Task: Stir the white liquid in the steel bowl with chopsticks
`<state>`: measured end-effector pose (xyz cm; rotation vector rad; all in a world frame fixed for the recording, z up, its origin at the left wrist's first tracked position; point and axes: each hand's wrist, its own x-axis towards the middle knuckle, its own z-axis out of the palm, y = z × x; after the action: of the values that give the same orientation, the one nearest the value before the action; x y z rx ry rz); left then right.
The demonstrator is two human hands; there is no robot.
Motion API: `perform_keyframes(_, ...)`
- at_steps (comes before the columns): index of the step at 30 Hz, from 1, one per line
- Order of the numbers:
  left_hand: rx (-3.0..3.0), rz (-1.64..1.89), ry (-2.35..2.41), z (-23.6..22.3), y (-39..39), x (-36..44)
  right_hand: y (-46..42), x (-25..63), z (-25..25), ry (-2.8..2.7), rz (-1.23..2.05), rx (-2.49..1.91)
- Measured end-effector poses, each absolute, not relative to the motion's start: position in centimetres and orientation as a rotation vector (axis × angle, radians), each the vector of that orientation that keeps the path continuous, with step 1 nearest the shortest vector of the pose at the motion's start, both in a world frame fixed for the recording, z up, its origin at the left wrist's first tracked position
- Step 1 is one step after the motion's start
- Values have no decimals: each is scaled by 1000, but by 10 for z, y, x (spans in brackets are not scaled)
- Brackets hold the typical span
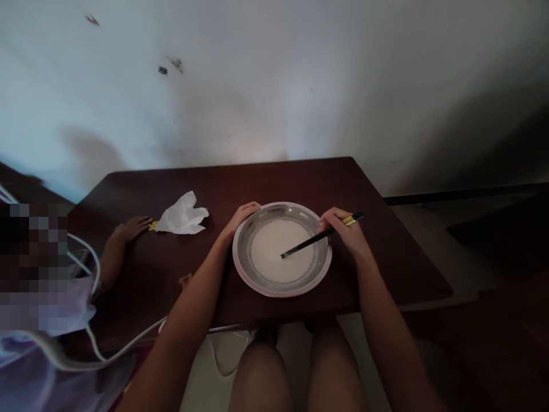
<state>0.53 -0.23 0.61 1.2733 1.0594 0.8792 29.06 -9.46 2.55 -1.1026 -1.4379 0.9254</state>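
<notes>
Pinching slim dark chopsticks [305, 242] in bunched right hand [342, 224], angled toward smooth whitish liquid [270, 252]; holding round metal basin [243, 269] by rim with loosely curled left hand [243, 215].

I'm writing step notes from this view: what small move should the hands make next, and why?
Probably a slow, small circle of the dark chopsticks in the pale mixture. The right hand grips them with their tips at the mixture, near its middle, and the left hand is at the basin's rim, where it could steady the basin.
</notes>
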Motion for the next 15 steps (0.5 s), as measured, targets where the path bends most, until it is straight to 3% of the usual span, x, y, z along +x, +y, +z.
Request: perform_keyframes(15, 1248, 887, 1046, 6, -3, 6, -95, 290, 27, -1359, 812, -1134)
